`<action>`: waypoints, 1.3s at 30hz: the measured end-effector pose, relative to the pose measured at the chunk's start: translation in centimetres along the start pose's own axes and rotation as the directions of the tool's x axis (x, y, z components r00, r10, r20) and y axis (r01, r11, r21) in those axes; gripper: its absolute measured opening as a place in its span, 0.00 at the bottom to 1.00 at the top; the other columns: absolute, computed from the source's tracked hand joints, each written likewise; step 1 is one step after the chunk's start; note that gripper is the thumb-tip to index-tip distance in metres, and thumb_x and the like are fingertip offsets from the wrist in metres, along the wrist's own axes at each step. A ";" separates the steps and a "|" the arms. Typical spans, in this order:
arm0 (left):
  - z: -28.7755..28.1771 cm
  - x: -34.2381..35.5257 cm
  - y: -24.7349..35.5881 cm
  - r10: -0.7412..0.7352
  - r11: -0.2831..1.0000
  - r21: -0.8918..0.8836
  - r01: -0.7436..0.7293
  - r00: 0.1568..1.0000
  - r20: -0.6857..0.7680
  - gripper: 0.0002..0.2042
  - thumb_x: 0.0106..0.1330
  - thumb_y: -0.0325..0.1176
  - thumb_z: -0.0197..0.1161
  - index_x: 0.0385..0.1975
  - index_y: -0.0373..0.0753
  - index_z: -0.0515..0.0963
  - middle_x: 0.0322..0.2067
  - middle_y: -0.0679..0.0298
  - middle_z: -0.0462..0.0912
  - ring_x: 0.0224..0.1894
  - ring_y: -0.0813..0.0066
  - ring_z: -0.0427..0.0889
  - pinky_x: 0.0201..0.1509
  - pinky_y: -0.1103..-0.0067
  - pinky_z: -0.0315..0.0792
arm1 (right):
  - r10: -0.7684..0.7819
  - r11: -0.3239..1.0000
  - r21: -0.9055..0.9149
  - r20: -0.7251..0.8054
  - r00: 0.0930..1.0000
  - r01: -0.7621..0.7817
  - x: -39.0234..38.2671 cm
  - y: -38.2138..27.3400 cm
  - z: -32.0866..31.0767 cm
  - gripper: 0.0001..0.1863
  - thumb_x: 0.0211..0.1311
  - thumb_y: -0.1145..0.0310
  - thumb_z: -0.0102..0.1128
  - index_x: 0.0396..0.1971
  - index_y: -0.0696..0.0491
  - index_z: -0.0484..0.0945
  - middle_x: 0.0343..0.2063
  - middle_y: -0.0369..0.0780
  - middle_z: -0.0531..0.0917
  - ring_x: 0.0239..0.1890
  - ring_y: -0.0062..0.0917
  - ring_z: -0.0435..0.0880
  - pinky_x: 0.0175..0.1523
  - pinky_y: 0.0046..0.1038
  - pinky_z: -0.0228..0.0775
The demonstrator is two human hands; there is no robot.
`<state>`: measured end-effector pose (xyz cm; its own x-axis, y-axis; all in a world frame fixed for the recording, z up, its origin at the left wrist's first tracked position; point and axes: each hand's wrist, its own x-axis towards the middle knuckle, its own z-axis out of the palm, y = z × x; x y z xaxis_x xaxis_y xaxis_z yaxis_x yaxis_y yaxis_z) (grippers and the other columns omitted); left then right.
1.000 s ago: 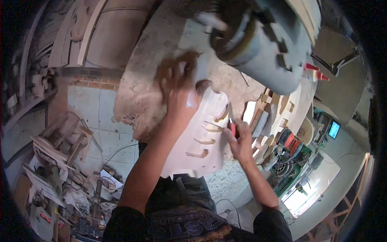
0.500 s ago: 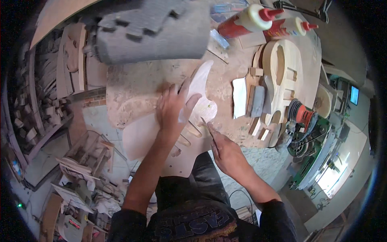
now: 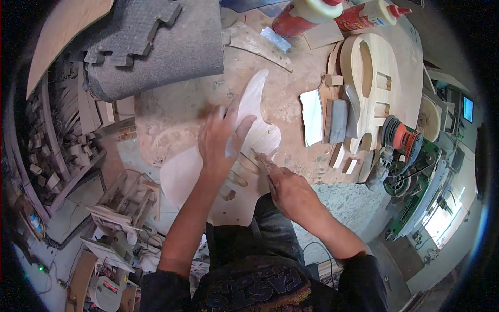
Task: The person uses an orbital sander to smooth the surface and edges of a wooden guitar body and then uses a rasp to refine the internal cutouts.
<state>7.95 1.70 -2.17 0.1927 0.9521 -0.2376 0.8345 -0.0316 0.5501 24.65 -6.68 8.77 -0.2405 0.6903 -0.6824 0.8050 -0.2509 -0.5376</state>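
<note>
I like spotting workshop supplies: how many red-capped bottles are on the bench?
2. The left bottle is at the picture's top edge, its cap partly cut off; the right bottle is just beside it. Others may be hidden behind the grey mat.

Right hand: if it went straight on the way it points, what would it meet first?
The pale, guitar-shaped wooden body, reached by the thin pointed tool in the right hand; whether its tip touches now is unclear. Beyond, that line probably runs to the left hand.
</note>
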 end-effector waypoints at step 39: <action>0.5 0.0 0.0 0.029 0.999 0.032 -0.027 0.999 -0.043 0.29 0.71 0.58 0.59 0.64 0.45 0.77 0.42 0.55 0.82 0.44 0.51 0.81 0.50 0.60 0.74 | -0.008 0.999 -0.031 -0.040 0.999 0.006 1.0 2.4 2.6 0.39 0.66 0.75 0.54 0.77 0.51 0.55 0.37 0.56 0.82 0.34 0.55 0.85 0.40 0.50 0.79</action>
<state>8.23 1.60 -2.56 0.1942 0.9629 -0.1874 0.8448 -0.0671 0.5308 24.96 -8.35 5.51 -0.2247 0.7189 -0.6577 0.8200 -0.2252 -0.5263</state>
